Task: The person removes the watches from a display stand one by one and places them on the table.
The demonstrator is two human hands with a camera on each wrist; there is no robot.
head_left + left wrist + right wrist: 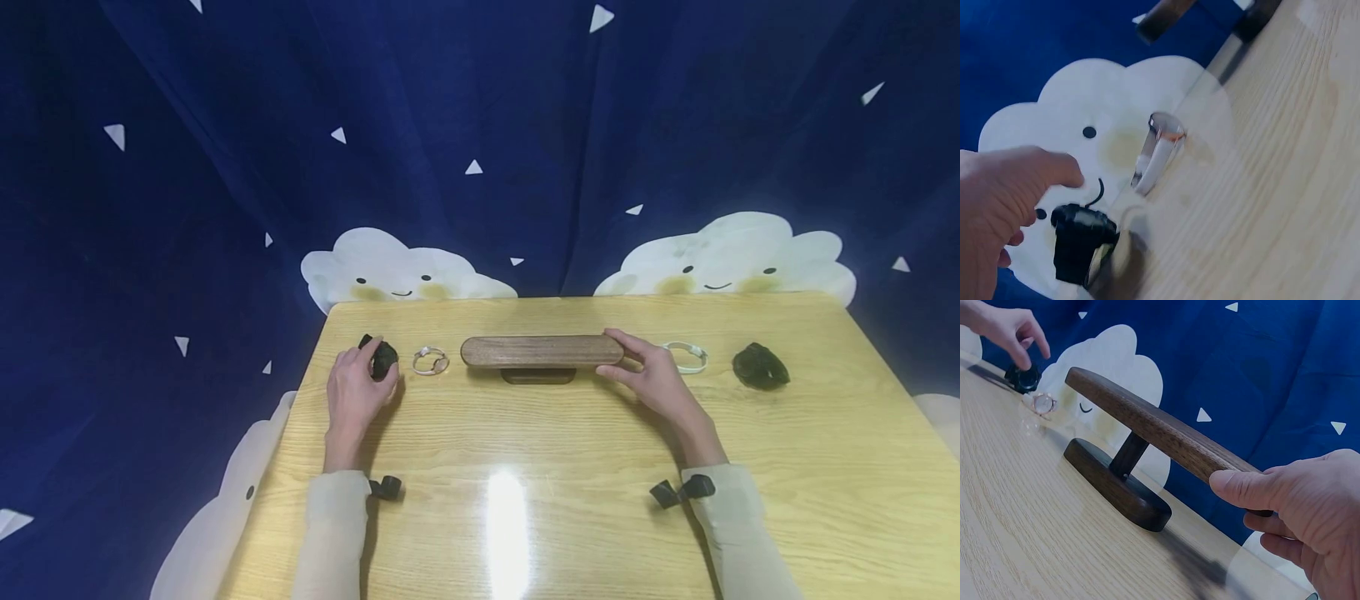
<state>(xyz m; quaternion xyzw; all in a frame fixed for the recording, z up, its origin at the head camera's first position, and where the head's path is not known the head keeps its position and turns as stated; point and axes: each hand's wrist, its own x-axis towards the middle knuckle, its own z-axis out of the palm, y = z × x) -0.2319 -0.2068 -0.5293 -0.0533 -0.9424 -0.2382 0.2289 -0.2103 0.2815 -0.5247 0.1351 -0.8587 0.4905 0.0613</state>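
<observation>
My left hand [354, 390] hovers over a black watch [385, 360] at the table's far left, thumb and fingers spread about it. In the left wrist view there is a gap between the thumb and that black watch [1079, 240]. With my right hand [658, 379] I grip the right end of a dark wooden T-shaped display stand [536, 352], the thumb on the near side of its rounded bar. The stand's base [1119, 487] rests on the table. Between the black watch and the stand lies a watch with a white strap [431, 361].
Right of the stand, partly behind my right hand, lies a thin pale-banded loop [688, 357]. Farther right sits a dark object [760, 367] whose kind is unclear. The light wooden table [585, 500] ends against a blue curtain [420, 158] printed with clouds.
</observation>
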